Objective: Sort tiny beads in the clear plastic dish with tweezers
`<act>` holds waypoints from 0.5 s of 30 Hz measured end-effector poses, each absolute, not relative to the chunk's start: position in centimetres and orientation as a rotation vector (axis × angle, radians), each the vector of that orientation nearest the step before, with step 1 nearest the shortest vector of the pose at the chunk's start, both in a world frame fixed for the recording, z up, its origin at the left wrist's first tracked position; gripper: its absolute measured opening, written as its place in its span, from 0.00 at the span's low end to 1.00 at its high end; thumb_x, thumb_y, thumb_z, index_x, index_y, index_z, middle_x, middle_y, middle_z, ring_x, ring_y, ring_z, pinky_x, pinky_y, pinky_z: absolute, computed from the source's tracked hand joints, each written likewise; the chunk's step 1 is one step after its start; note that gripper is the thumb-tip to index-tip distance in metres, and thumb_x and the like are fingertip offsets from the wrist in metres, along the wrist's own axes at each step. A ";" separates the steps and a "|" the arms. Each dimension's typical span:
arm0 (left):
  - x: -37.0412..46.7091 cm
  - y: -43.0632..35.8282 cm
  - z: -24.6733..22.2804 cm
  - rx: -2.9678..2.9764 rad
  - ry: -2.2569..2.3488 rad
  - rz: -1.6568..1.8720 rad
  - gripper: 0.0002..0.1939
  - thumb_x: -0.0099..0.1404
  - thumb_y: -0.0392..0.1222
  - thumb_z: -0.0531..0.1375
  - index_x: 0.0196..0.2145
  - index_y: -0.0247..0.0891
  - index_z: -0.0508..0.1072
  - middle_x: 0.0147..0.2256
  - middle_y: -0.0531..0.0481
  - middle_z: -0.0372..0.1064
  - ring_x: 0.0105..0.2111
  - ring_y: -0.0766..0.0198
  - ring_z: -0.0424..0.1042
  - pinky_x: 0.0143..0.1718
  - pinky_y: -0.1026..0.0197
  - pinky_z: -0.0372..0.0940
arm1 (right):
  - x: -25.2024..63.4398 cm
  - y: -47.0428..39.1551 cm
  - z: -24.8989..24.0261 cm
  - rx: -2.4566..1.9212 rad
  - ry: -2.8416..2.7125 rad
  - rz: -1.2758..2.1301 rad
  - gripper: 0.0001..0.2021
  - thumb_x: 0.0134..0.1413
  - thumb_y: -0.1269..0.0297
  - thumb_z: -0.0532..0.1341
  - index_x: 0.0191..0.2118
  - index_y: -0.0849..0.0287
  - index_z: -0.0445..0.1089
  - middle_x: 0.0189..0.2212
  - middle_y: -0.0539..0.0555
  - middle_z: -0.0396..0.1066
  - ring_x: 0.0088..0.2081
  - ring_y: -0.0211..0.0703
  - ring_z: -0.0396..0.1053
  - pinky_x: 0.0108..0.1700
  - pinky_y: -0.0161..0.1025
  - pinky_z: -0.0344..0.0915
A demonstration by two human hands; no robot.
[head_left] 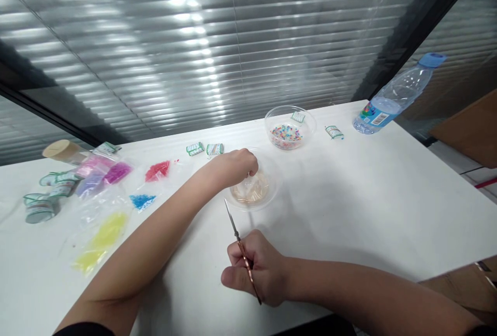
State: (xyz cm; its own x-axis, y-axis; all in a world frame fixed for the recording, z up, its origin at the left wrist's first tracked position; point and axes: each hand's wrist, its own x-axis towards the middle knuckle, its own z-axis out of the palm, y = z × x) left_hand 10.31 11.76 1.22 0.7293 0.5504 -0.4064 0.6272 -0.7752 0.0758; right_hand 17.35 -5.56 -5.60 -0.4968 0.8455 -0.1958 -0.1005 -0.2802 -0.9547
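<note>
Gripping scissors (pixel 244 256) in right hand (pixel 264 269); point blade (pixel 230 217) away from left hand (pixel 237 166), curled over near bowl (pixel 274 191) (can't tell if pinching anything). Spill no pale bits (pixel 255 192).

Bright glare streaks the blinds (pixel 194 51), while soft shadows fall across the well-lit white table (pixel 388 196).

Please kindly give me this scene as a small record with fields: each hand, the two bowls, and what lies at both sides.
Left hand: over nearer bowl, fingers curled; grip hidden
Right hand: holds slim scissors with copper-coloured handles
Nearer bowl: clear; pale gold pieces inside
Farther bowl: clear; multicoloured beads inside
Left side: clear bags with yellow, blue and red contents
Right side: plastic bottle, blue cap on, partly filled
</note>
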 end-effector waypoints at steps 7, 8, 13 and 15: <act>10.5 11.6 1.5 2.735 0.915 -0.576 0.11 0.51 0.26 0.54 0.25 0.38 0.74 0.34 0.45 0.67 0.27 0.66 0.63 0.24 0.62 0.47 | 17.3 -5.6 -5.5 -0.980 -1.263 1.883 0.27 0.45 0.53 0.69 0.16 0.56 0.50 0.15 0.40 0.41 0.21 0.30 0.40 0.22 0.35 0.41; 10.5 11.6 1.5 2.730 0.905 -0.562 0.11 0.52 0.26 0.54 0.25 0.38 0.74 0.34 0.45 0.68 0.27 0.66 0.63 0.24 0.62 0.47 | 17.4 -5.6 -5.4 -0.987 -1.267 1.882 0.27 0.45 0.53 0.69 0.16 0.56 0.49 0.15 0.40 0.41 0.21 0.30 0.40 0.23 0.35 0.41; 10.4 11.4 1.5 2.715 0.870 -0.529 0.11 0.56 0.28 0.53 0.27 0.37 0.74 0.37 0.45 0.70 0.31 0.64 0.68 0.24 0.64 0.51 | 17.4 -5.5 -5.3 -0.997 -1.265 1.884 0.28 0.43 0.51 0.70 0.16 0.56 0.48 0.15 0.40 0.42 0.21 0.30 0.41 0.22 0.34 0.42; 10.4 11.4 1.5 2.708 0.877 -0.523 0.11 0.57 0.29 0.53 0.29 0.38 0.75 0.39 0.44 0.70 0.33 0.62 0.69 0.25 0.64 0.53 | 17.3 -5.5 -5.3 -1.000 -1.250 1.890 0.28 0.43 0.51 0.69 0.16 0.56 0.48 0.15 0.40 0.42 0.20 0.29 0.41 0.22 0.34 0.42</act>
